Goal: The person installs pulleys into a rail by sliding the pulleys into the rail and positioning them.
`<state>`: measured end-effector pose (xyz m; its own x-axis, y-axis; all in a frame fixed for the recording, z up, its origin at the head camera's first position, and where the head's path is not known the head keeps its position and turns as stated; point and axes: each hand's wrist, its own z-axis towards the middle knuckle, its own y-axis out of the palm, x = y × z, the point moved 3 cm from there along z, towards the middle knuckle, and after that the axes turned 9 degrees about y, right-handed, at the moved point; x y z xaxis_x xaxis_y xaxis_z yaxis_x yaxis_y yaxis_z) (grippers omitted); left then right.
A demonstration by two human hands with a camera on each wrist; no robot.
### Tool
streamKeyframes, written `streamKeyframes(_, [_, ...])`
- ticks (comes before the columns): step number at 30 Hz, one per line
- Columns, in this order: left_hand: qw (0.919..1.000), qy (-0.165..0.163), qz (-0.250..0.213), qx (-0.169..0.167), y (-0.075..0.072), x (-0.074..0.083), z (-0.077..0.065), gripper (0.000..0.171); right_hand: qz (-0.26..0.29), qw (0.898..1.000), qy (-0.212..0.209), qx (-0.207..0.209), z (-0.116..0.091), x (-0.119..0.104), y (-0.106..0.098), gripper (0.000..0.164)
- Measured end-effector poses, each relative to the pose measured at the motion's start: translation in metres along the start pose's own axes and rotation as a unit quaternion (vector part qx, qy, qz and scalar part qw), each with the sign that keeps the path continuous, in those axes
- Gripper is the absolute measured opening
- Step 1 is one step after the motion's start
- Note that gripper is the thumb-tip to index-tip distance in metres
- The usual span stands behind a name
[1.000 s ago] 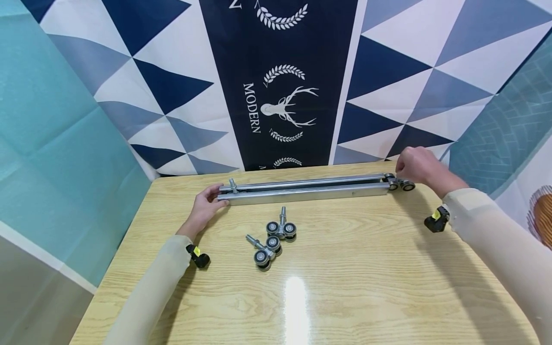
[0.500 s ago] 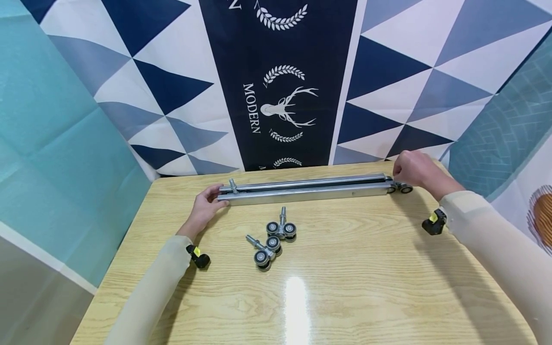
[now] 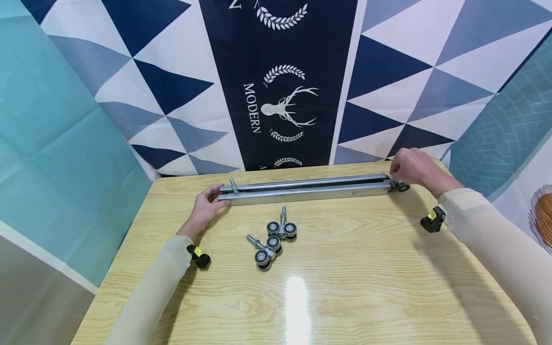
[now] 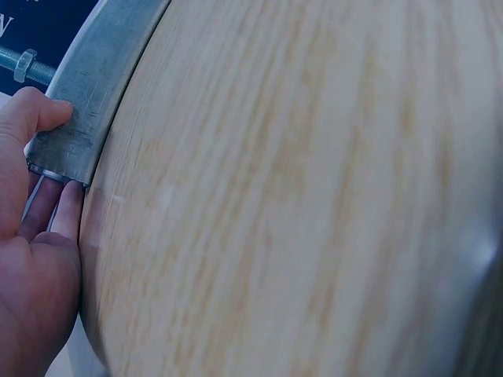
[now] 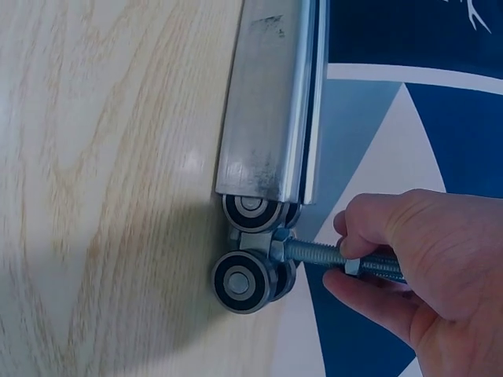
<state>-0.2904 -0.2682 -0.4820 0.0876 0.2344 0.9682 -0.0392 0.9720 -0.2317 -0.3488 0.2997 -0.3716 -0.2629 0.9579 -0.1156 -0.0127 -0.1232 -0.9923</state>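
A long silver metal rail [image 3: 302,195], slotted along its top, lies across the back of the table. My left hand [image 3: 203,210] grips its left end, thumb on the near side wall and fingers at the end edge. A threaded bolt [image 3: 233,186] stands up from the slot there; what carries it is hidden. At the rail's right end, my right hand [image 3: 411,167] pinches the threaded bolt [image 5: 314,253] of a wheeled roller trolley [image 5: 242,281]. In the right wrist view, the trolley's leading wheels are partly inside the rail's mouth and its trailing wheels are outside.
Two loose roller trolleys, one nearer the rail [image 3: 282,230] and one closer to me [image 3: 268,251], lie in front of the rail on the wooden table [image 3: 366,268]. A patterned cloth [image 3: 297,96] rises behind the table's back edge.
My right hand has moved a little left with the roller trolley. Its leading wheels, outside the rail a second ago, are now partly in the rail's end. My left hand stays put.
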Motion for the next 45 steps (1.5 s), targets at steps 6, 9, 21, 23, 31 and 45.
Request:
streamKeyframes(6, [1.0000,0.002,-0.001,0.000,0.000,0.000,0.002,0.066,0.002,1.000,-0.007,0.004,0.001,-0.006,0.001,0.013])
streamKeyframes(9, [1.0000,0.007,0.005,0.002,0.000,0.000,0.003,0.065,0.005,1.000,-0.007,0.004,0.001,-0.009,0.002,0.014])
streamKeyframes(21, [0.9998,0.001,0.016,0.007,-0.002,0.002,0.003,0.064,0.018,0.999,-0.023,0.014,0.002,-0.024,0.000,0.015])
streamKeyframes(23, [0.9999,0.001,0.015,0.008,-0.002,0.002,0.003,0.064,0.020,0.999,-0.025,0.012,0.003,-0.029,0.001,0.015])
streamKeyframes(31, [0.9999,-0.002,0.012,0.006,-0.003,0.003,0.000,0.064,0.022,0.999,-0.031,0.009,0.005,-0.041,0.004,0.014])
streamKeyframes(45, [0.9999,-0.016,-0.006,-0.002,-0.001,-0.001,0.000,0.067,0.055,0.997,-0.045,0.008,0.003,-0.047,0.006,0.015])
